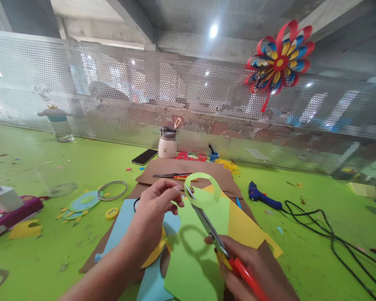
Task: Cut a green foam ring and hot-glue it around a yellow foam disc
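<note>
Mid-cut: right hand (250,267) clamped on red-handled scissors (219,242), left hand (156,209) fingers pinching light-green paper sheet (197,251). Next: likely rotate sheet, follow curve.

Single view only, so nothing is overlapping with a second camera. The head camera is sitting above the near edge of the green table (301,234), looking forward and slightly down across it toward the perforated metal screen (144,96) at the far side. It is running close: both forearms are entering from the bottom edge, and the green paper sheet (197,251) is filling the lower centre. Wide lens, so the screen is bowing, and ceiling beams are showing above it. The paper pinwheel (280,62) is hanging upper right of the screen.
</note>
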`<state>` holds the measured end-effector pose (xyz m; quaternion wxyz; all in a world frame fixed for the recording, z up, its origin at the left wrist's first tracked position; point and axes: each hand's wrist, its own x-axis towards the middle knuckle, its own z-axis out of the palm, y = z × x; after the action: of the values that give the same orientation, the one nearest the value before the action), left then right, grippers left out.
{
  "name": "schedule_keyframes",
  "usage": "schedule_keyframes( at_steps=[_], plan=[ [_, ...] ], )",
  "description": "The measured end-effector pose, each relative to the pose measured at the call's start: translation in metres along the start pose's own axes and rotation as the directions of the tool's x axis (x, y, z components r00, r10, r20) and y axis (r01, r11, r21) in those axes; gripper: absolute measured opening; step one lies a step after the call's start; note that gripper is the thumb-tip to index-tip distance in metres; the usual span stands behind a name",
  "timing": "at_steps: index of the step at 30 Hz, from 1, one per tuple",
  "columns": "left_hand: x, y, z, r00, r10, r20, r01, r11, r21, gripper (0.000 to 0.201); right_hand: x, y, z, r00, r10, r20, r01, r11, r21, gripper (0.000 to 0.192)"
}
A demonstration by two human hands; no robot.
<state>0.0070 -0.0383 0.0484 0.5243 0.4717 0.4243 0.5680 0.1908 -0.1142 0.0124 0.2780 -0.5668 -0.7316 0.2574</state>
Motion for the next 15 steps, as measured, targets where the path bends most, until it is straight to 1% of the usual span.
schedule_keyframes(
  at_steps=[2, 4, 6, 8, 11, 13, 15],
  plan=[
    [0.0034, 0.0023, -0.0031, 0.999, 0.025, -0.033, -0.024, 0.999, 0.021, 0.009, -0.0015, -0.0004, 0.0014, 0.999, 0.038, -0.003, -0.038, 0.999, -0.038, 0.052],
    [0.0066, 0.0036, -0.0063, 1.000, 0.024, -0.012, -0.024, 0.999, 0.041, 0.014, -0.0031, -0.0011, 0.0021, 1.000, 0.025, -0.014, -0.025, 0.999, -0.037, 0.051],
    [0.0087, 0.0041, -0.0085, 0.999, 0.024, 0.046, -0.026, 0.999, 0.047, 0.020, -0.0044, -0.0017, 0.0026, 0.999, 0.004, -0.032, -0.005, 1.000, -0.021, 0.052],
    [0.0093, 0.0044, -0.0094, 0.992, 0.013, 0.129, -0.018, 0.999, 0.045, 0.025, -0.0051, -0.0015, 0.0030, 0.999, 0.005, -0.039, -0.005, 1.000, -0.015, 0.052],
    [0.0080, 0.0047, -0.0090, 0.971, -0.030, 0.239, 0.021, 0.999, 0.043, 0.030, -0.0045, 0.0006, 0.0035, 1.000, -0.006, -0.009, 0.007, 1.000, 0.012, 0.052],
    [0.0072, 0.0041, -0.0087, 0.967, -0.042, 0.251, 0.036, 0.999, 0.028, 0.027, -0.0033, 0.0026, 0.0036, 0.999, -0.026, 0.035, 0.024, 0.999, 0.049, 0.054],
    [0.0072, 0.0029, -0.0087, 0.972, -0.046, 0.229, 0.047, 0.999, 0.003, 0.023, -0.0018, 0.0045, 0.0038, 0.996, -0.043, 0.078, 0.036, 0.995, 0.093, 0.055]
  ],
)
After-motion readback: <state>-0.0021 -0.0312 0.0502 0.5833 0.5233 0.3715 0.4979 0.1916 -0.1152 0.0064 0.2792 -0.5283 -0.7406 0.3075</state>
